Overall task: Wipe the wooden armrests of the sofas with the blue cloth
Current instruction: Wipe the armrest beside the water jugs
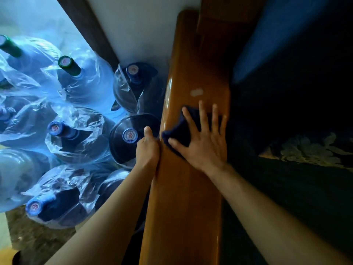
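A glossy wooden armrest (188, 197) runs from the bottom middle up to the top of the view. My right hand (203, 140) lies flat on it with fingers spread, pressing the dark blue cloth (180, 131) against the wood. The cloth bunches out to the left of my palm, near the armrest's left edge. My left hand (148, 150) grips that left edge just beside the cloth, thumb up. A pale smudge (196, 92) shows on the wood above my right fingers.
Several large water bottles (76, 134) wrapped in clear plastic stand packed on the floor left of the armrest. A dark blue sofa seat (286, 178) and back cushion (277, 35) lie to the right. A white wall (143, 25) is behind.
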The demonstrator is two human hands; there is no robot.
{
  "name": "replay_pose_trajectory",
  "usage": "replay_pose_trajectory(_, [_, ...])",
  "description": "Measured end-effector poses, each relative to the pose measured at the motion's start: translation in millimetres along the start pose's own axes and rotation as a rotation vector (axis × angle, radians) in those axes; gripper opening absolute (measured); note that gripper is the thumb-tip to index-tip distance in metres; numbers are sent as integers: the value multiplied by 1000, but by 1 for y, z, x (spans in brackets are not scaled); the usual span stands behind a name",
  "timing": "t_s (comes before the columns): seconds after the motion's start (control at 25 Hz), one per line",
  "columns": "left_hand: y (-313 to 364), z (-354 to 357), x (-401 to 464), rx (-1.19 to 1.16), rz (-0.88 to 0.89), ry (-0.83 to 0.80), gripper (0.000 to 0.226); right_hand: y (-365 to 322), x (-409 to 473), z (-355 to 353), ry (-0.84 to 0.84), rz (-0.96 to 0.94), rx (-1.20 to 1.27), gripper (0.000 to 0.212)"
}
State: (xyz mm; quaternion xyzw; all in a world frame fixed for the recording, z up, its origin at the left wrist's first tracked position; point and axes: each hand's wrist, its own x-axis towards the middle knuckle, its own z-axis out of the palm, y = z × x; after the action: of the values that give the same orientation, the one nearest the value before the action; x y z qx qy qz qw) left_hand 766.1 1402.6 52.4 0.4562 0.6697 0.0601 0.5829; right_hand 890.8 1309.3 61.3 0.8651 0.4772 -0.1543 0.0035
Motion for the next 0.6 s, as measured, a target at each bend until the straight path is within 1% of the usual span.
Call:
replay_pose_trajectory(0.08, [3, -1, 10, -56, -7, -25, 77, 2, 69, -17, 29, 5, -27, 95])
replay_pose_trajectory(0.16, [8, -1, 19, -71, -8, -47, 81, -10, 116, -27, 56, 36, -62, 91])
replay_pose_trajectory(0.2, [11, -2, 24, -105, 6, -38, 80, -20, 126, -27, 70, -19, -82, 86])
replay_pose_trajectory(0.24, [15, -3, 30, -158, 8, -21, 79, -27, 125, -24, 73, -159, -102, 79])
replay_pose_trajectory(0.32, [24, -8, 38, -256, -9, 20, 73, -24, 95, -14, 65, -559, -129, 65])
replay_pose_trajectory(0.36, [29, -11, 43, -282, -30, 28, 70, -14, 76, -11, 63, -690, -120, 62])
replay_pose_trajectory(0.4, [33, -12, 45, -299, -56, 6, 68, 1, 61, -9, 51, -716, -107, 63])
replay_pose_trajectory(0.44, [37, -13, 44, -309, -84, -34, 67, 15, 55, -9, 56, -642, -98, 65])
replay_pose_trajectory(0.48, [39, -12, 43, -312, -98, -73, 67, 24, 59, -11, 79, -474, -92, 68])
replay_pose_trajectory(0.52, [42, -9, 42, -299, -96, -102, 68, 25, 70, -12, 109, -240, -80, 68])
replay_pose_trajectory(0.6, [42, -3, 43, -294, -87, -127, 74, 4, 101, -17, 216, 241, -14, 68])
